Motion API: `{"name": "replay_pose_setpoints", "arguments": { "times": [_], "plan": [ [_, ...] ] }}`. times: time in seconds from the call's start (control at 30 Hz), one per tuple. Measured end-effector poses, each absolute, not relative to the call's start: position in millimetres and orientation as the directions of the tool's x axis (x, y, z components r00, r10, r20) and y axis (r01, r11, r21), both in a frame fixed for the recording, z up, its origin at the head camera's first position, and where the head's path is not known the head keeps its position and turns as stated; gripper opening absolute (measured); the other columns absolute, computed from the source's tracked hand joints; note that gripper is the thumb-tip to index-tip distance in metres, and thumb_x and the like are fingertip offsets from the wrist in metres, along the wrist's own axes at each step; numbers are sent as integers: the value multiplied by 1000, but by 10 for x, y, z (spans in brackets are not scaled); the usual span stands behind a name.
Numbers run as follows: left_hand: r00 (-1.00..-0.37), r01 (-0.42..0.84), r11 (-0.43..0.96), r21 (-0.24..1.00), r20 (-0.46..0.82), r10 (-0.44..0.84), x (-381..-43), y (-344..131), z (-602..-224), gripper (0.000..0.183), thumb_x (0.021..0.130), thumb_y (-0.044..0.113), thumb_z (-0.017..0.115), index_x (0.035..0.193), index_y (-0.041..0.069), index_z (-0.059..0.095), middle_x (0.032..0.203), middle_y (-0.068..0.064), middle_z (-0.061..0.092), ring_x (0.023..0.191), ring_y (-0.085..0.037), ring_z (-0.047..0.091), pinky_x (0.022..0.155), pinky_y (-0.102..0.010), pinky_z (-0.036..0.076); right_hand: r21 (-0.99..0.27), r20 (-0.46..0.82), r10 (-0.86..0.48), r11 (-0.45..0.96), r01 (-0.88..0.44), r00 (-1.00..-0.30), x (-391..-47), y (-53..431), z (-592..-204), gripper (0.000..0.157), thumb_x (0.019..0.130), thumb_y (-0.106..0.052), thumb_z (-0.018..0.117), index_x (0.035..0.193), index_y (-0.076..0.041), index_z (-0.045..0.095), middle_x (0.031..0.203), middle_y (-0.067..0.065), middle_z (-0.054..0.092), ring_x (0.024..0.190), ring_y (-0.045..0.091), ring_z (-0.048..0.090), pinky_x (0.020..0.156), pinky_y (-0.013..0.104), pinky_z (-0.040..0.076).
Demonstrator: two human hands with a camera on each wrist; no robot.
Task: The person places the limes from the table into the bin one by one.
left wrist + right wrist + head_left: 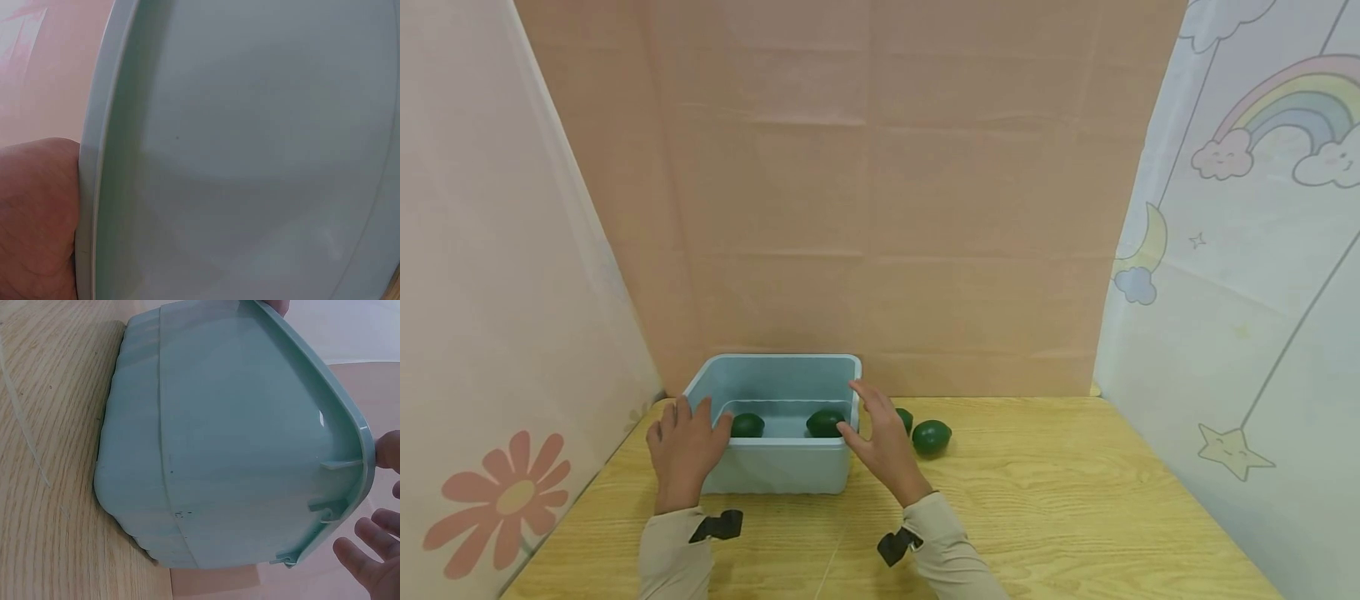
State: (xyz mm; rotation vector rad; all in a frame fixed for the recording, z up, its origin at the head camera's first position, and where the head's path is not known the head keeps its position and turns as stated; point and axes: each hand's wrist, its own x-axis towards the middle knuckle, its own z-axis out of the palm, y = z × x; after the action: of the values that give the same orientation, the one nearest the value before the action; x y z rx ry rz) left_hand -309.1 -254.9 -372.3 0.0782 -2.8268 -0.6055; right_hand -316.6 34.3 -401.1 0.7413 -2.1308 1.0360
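A pale blue plastic bin point(775, 468) stands upright on the table. Inside it lie two dark green, lime-like fruits, one at the left point(747, 426) and one at the right point(825, 423). My left hand point(687, 446) rests on the bin's front left corner, fingers spread; the left wrist view shows its palm side point(37, 212) against the rim. At the front right corner is my right hand point(883, 442), thumb touching the rim. In the right wrist view, its other fingers point(353, 559) are extended and apart from the bin.
Right of the bin, two more green fruits lie on the wooden table point(1060, 500): one partly hidden point(906, 418) behind my right hand, one in plain sight point(932, 438). A pinkish-brown sheet point(887, 208) hangs behind; patterned curtains flank both sides.
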Motion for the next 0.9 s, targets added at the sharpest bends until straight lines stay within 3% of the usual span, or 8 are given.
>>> {"name": "replay_pose_setpoints", "arguments": {
  "times": [0.9],
  "plan": [
    [-967,3,916,400,236,-100,-3089,-2553,-3723,60,103,35,43,145,-8,41,150,-37,24,140,-52,14,106,-70,13,-484,750,-176,512,-710,-638,-3186,368,-4001,60,88,-8,77,142,-4,51,140,22,53,123,32,56,93,45,54]
  ]
}}
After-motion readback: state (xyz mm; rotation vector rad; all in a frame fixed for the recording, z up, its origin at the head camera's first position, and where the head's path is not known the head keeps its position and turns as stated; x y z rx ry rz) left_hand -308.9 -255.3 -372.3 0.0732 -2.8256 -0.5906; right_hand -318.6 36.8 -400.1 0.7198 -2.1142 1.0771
